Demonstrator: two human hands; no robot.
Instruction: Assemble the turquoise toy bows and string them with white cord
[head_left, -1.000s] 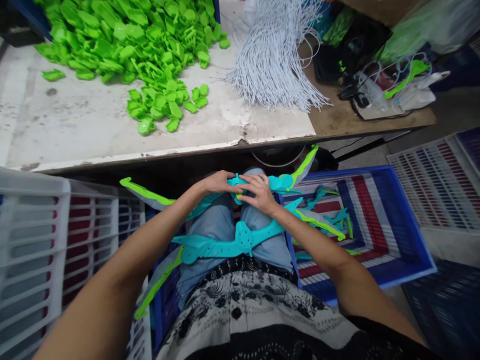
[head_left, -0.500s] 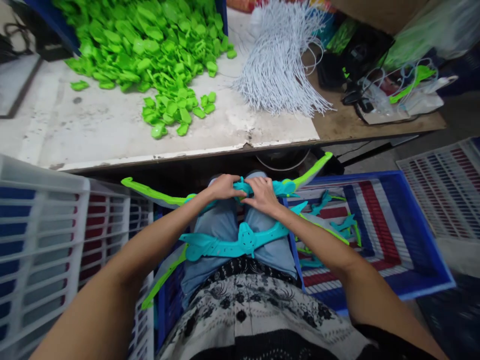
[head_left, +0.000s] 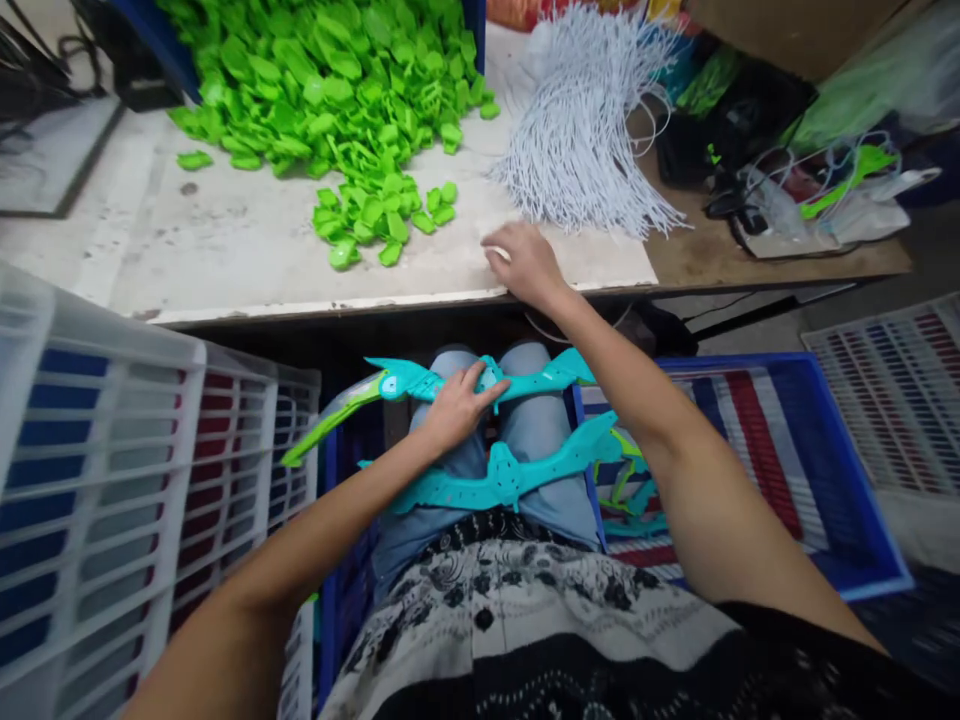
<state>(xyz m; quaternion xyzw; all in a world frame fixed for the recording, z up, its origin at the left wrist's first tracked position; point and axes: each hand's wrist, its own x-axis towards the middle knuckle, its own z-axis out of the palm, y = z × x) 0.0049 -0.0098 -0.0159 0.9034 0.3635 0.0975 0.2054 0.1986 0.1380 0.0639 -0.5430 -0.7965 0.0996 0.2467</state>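
Observation:
My left hand (head_left: 455, 405) rests on my lap and grips the middle of a teal and green toy bow (head_left: 517, 382) that lies across my knees. A second teal bow piece (head_left: 510, 470) lies lower on my lap, untouched. My right hand (head_left: 523, 262) is stretched out to the table (head_left: 225, 260), palm down near its front edge, fingers curled over something small and pale that I cannot make out. It sits between the heap of green plastic parts (head_left: 352, 90) and the bundle of white cords (head_left: 585, 130).
A white slatted crate (head_left: 112, 470) stands at my left. A blue crate (head_left: 817, 470) at my right holds more teal and green bow pieces (head_left: 630, 495). Bags, cables and a green piece (head_left: 840, 185) crowd the table's right end.
My right hand has let go of the bow and reached up onto the table. My left hand stays on the bow, which has dropped lower across my knees.

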